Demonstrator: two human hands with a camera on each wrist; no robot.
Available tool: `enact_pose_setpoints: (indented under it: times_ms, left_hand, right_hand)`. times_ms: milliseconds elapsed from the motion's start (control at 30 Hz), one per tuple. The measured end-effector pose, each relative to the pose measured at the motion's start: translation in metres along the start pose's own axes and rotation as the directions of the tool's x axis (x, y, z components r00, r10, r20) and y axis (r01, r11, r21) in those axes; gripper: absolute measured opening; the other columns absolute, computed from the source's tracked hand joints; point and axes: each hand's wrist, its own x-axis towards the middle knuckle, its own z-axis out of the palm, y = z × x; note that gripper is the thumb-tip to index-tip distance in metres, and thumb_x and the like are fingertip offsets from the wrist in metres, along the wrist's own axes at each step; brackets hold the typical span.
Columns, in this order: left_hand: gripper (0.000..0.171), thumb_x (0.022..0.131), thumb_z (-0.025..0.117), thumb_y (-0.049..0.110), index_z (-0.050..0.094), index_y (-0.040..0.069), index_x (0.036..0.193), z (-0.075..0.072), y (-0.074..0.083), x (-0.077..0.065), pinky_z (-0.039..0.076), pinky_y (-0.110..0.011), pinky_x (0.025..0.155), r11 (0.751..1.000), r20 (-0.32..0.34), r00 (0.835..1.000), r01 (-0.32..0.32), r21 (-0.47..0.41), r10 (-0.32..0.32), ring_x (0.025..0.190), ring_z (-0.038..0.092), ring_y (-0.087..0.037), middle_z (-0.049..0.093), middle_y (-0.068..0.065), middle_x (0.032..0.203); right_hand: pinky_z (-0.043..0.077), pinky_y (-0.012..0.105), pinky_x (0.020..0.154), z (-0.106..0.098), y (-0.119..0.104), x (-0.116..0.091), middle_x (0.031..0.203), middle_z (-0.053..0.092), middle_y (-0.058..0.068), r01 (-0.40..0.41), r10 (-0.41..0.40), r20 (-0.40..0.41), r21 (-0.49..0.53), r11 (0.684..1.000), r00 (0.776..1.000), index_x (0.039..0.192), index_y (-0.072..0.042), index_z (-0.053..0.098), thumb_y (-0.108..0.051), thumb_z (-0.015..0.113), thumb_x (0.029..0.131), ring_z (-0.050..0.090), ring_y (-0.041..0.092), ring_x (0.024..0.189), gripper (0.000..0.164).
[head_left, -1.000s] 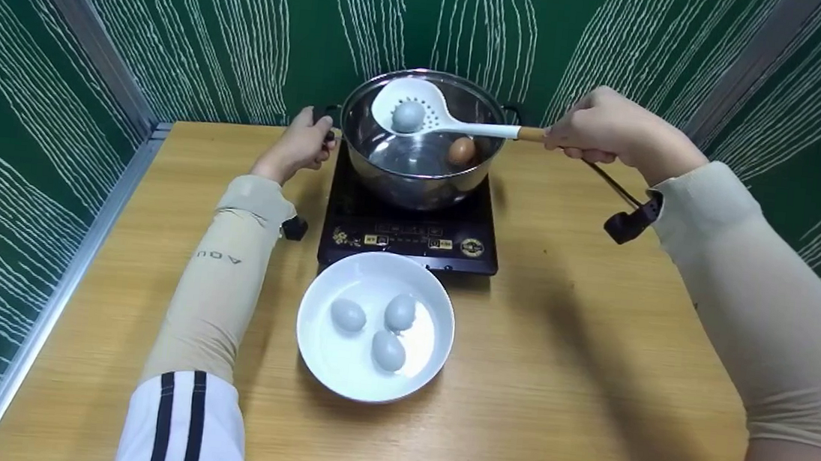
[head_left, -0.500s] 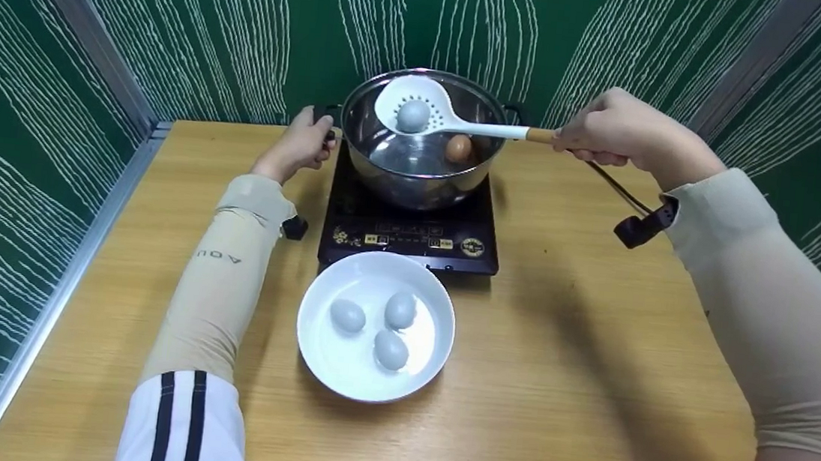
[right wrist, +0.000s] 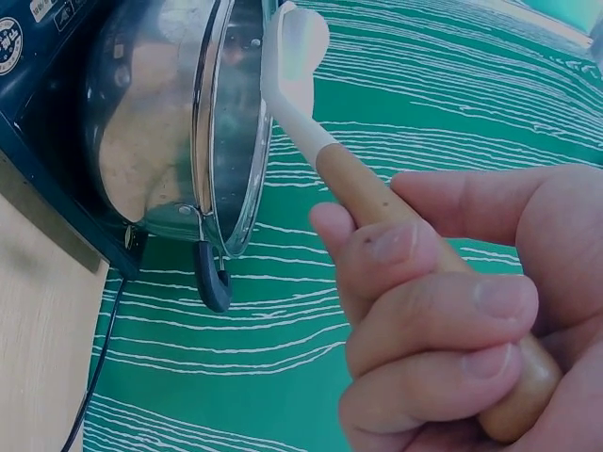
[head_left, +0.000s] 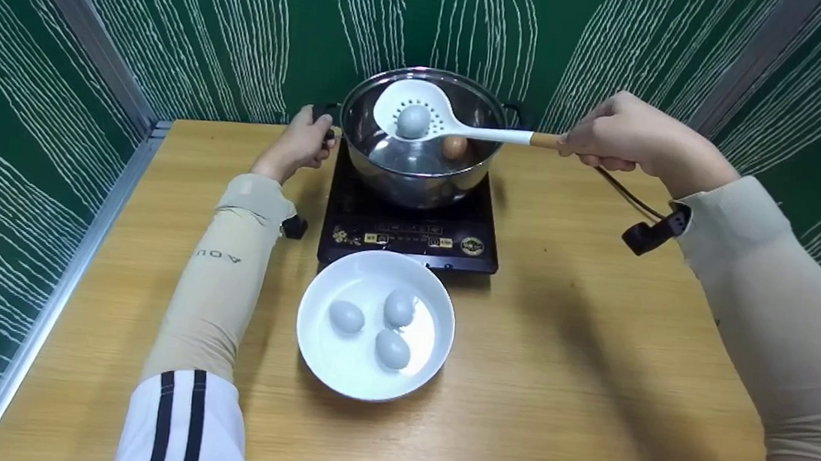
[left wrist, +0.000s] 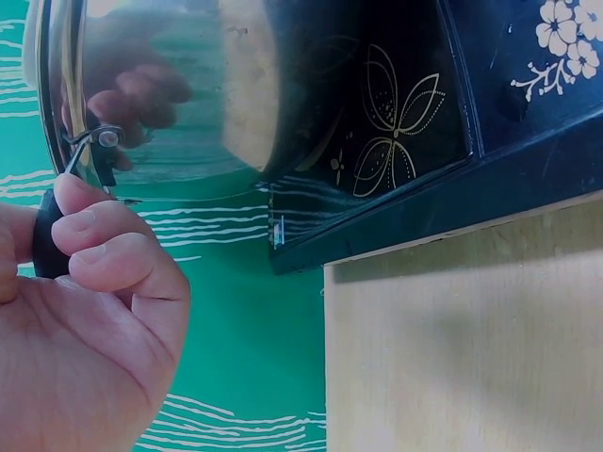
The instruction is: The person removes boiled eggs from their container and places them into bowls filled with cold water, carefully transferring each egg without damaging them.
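My right hand (head_left: pixel 626 137) grips the wooden handle of a white slotted spoon (head_left: pixel 495 135), its fingers curled round it in the right wrist view. A pale egg (head_left: pixel 413 121) lies in the spoon's perforated bowl, held over the steel pot (head_left: pixel 415 186). Inside the pot a brown egg (head_left: pixel 454 146) shows just below the spoon's neck. My left hand (head_left: pixel 298 144) holds the pot's black left handle (left wrist: pixel 47 240), fingers bent around it. In front of the pot stands a white bowl (head_left: pixel 312 356) with three pale eggs (head_left: pixel 348 317) in it.
The pot sits on a black induction cooker (head_left: pixel 409 249), whose cord (head_left: pixel 628 195) runs off to the right. A second black handle (right wrist: pixel 213 278) juts from the pot's right side. Green walls with white lines surround the wooden table (head_left: pixel 551 410).
My right hand has drifted right with the spoon, and its egg has shifted slightly right too. The brown egg has moved a little left in the pot. My left hand stays put.
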Motion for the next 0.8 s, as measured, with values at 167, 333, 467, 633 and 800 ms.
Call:
enact_pose_setpoints:
  times_ms: [167, 333, 467, 633, 800]
  left_hand:
    - [0.067, 0.108, 0.026, 0.028, -0.020, 0.013, 0.154, -0.001, 0.001, 0.000, 0.030, -0.026, 0.052, 1.000, 0.003, 1.000, 0.007, 0.001, -0.007, 0.056, 0.035, -0.012, 0.044, -0.004, 0.082]
    - [0.068, 0.108, 0.027, 0.031, -0.019, 0.016, 0.155, -0.005, -0.008, 0.009, 0.030, -0.025, 0.054, 1.000, -0.001, 1.000, -0.001, -0.001, 0.001, 0.057, 0.037, -0.011, 0.044, -0.002, 0.083]
    - [0.068, 0.108, 0.028, 0.035, -0.018, 0.017, 0.155, -0.008, -0.015, 0.015, 0.031, -0.023, 0.055, 1.000, -0.010, 1.000, -0.015, 0.019, 0.015, 0.060, 0.038, -0.010, 0.044, -0.001, 0.084]
    - [0.068, 0.108, 0.028, 0.036, -0.017, 0.018, 0.155, -0.007, -0.016, 0.015, 0.032, -0.023, 0.056, 1.000, -0.018, 1.000, -0.015, 0.025, 0.016, 0.062, 0.039, -0.010, 0.045, 0.000, 0.085]
    - [0.068, 0.108, 0.029, 0.033, -0.017, 0.016, 0.155, -0.006, -0.017, 0.016, 0.031, -0.023, 0.054, 0.999, -0.019, 0.999, -0.043, 0.011, 0.043, 0.058, 0.038, -0.010, 0.044, -0.002, 0.083]
  right_hand:
    - [0.033, 0.028, 0.041, 0.000, 0.002, -0.004, 0.062, 0.056, -0.002, 0.011, -0.011, -0.002, 0.009, 1.000, 1.000, 0.103, -0.005, 0.072, -0.033, 0.065, 0.094, 0.038, 0.011, 0.044, 0.030]
    - [0.033, 0.028, 0.041, -0.001, 0.003, -0.007, 0.063, 0.056, -0.001, 0.023, -0.023, 0.005, 0.019, 1.000, 1.000, 0.106, -0.005, 0.072, -0.034, 0.064, 0.095, 0.039, 0.012, 0.044, 0.032]
    - [0.034, 0.028, 0.041, -0.001, 0.003, -0.010, 0.066, 0.057, -0.001, 0.027, -0.027, 0.008, 0.025, 0.999, 1.000, 0.110, -0.005, 0.071, -0.035, 0.062, 0.096, 0.039, 0.012, 0.045, 0.034]
    - [0.033, 0.029, 0.041, -0.001, 0.003, -0.015, 0.065, 0.056, 0.000, 0.028, -0.029, 0.011, 0.029, 0.999, 1.000, 0.107, -0.006, 0.072, -0.035, 0.062, 0.096, 0.038, 0.013, 0.045, 0.032]
    - [0.031, 0.031, 0.039, 0.000, 0.003, -0.018, 0.061, 0.052, -0.001, 0.053, -0.053, 0.009, 0.018, 0.998, 0.999, 0.096, -0.005, 0.072, -0.034, 0.064, 0.095, 0.034, 0.014, 0.042, 0.030]
